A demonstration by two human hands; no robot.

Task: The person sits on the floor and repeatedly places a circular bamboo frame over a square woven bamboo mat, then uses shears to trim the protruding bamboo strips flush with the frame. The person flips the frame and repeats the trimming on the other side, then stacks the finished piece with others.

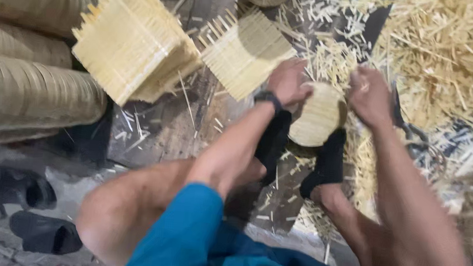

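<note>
Both hands, left (pixel 288 81) and right (pixel 370 96), fingers closed, grip the round woven disc (pixel 318 115), face up toward the camera.

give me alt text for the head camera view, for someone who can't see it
Seen from above, a seated person's left hand and right hand grip a round woven bamboo disc, braced between two feet in black socks. Square woven mats, stacked discs and strewn bamboo offcuts surround them.

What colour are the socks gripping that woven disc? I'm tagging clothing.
Black socks, seen in the head view, beside the pale straw-coloured disc.
</note>
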